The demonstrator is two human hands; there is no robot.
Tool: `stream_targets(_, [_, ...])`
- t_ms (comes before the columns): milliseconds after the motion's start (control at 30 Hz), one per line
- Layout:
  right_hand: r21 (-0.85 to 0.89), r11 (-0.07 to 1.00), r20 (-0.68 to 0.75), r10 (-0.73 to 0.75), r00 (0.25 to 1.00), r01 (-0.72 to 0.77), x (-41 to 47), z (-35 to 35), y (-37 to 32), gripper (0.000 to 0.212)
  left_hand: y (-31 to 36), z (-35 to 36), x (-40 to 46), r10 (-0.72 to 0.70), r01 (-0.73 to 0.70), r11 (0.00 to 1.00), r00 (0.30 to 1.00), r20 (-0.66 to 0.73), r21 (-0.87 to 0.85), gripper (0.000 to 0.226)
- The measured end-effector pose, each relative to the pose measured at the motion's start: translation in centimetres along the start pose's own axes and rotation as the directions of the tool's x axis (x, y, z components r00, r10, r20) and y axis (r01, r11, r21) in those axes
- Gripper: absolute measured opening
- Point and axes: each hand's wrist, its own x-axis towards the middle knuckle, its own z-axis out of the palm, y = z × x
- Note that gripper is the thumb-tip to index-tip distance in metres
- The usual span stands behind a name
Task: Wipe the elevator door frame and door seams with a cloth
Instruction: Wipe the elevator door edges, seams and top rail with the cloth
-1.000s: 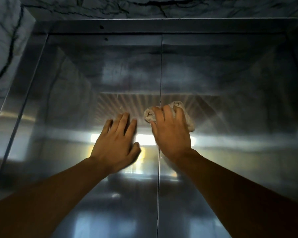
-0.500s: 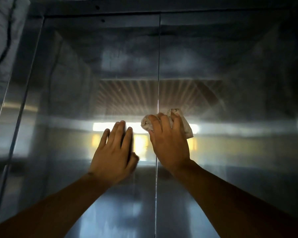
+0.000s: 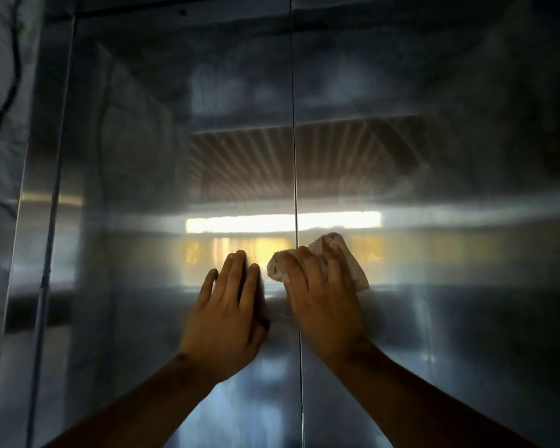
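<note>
You're pressing the crumpled beige cloth (image 3: 320,261) onto the brushed-steel doors' centre seam (image 3: 294,156) with right hand (image 3: 324,302) fingers grasping it, left hand (image 3: 228,313) flat, fingers released; next, probably run down the seam.

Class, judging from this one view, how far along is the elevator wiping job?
Done: cannot tell; no clear wiped patch shows. In hand: the right hand presses the cloth on the centre seam, with the left hand flat beside it. Left: the seam below and the left frame look untouched.
</note>
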Motion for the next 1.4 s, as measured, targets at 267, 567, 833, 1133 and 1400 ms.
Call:
stream_targets(267, [0.058,0.998,0.049,-0.014,0.999,0.011,-3.3,0.5,-1.0,0.060,1.6,1.8,-2.6,-0.030,0.031,0.999,0.999,0.022,-0.043,0.081])
stream_targets(567, [0.059,0.998,-0.039,-0.018,0.999,0.020,-7.9,2.0,-2.4,0.072,2.6,3.4,-7.3,0.031,-0.026,0.997,0.998,0.057,-0.077,0.083])
stream_targets(833, [-0.014,0.999,-0.154,-0.047,0.987,0.045,-13.3,4.5,-4.3,0.062,3.7,4.7,-11.7,0.089,-0.072,0.986,0.990,0.113,-0.147,0.088])
stream_targets(1133, [0.065,0.997,-0.133,-0.043,0.990,0.052,-19.9,6.6,-6.9,0.059,5.3,6.9,-18.2,0.128,-0.097,0.971,0.983,0.134,-0.217,0.086])
stream_targets(1400, [0.163,0.987,-0.179,0.023,0.983,0.006,-26.5,10.6,-10.7,0.045,7.7,10.9,-26.1,0.147,-0.097,0.963,0.971,0.189,-0.250,0.087])
